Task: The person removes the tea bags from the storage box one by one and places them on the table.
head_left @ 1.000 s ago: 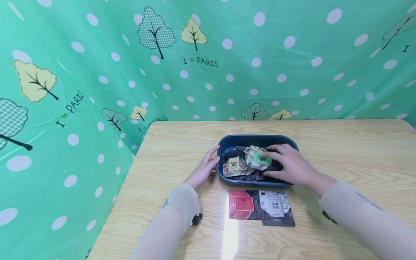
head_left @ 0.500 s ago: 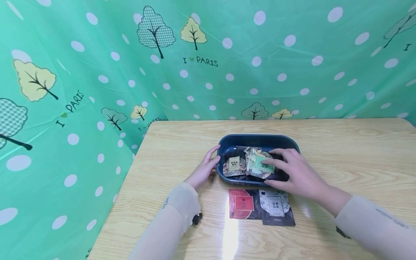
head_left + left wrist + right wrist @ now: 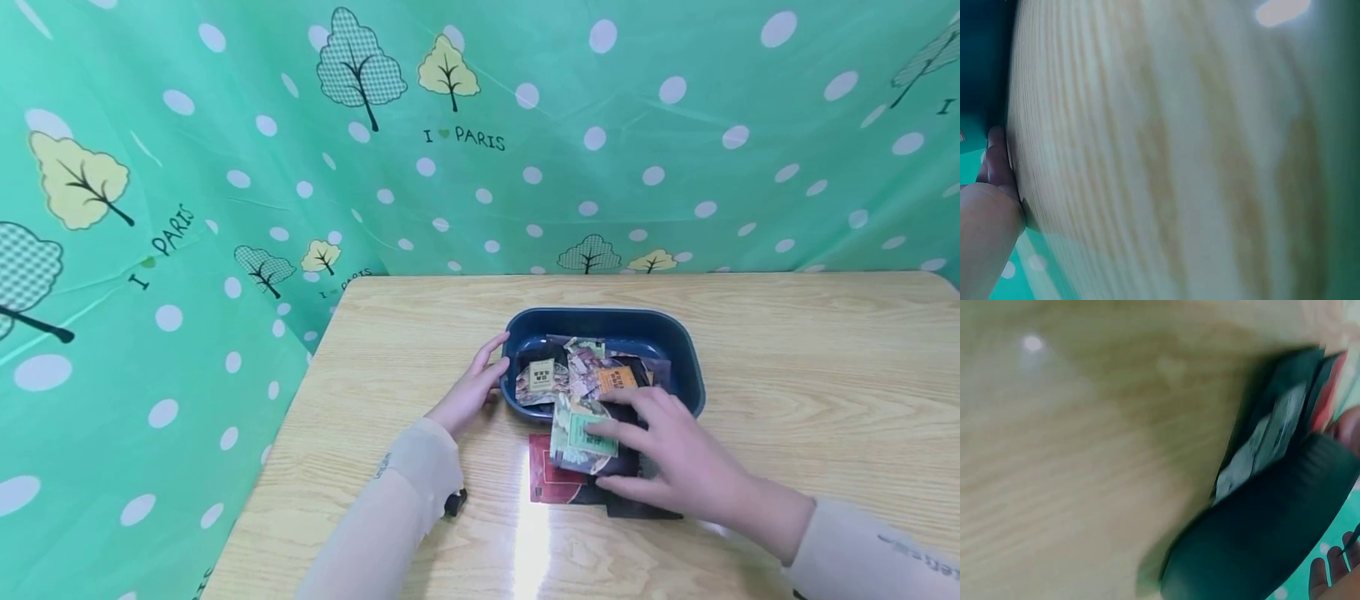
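A dark blue bin (image 3: 600, 315) holds several tea sachets, among them one with a cream label (image 3: 540, 375) and one with an orange label (image 3: 617, 378). My left hand (image 3: 474, 390) rests its fingers against the bin's left end; in the left wrist view the hand (image 3: 999, 169) lies along the wall. My right hand (image 3: 678, 458) pinches a tea sachet with a green label (image 3: 588, 435), over the table in front of the bin. Its dark back (image 3: 1260, 519) fills much of the right wrist view.
Beneath the held sachet, a red sachet (image 3: 542, 479) and a white-patterned black sachet (image 3: 1266, 447) lie side by side on the wooden table (image 3: 810, 367), partly covered in the head view. A green dotted curtain (image 3: 675, 167) hangs behind.
My right hand has lifted the green-label sachet out of the bin and brought it toward me, uncovering the orange-label sachet. The left hand stays at the bin's end.
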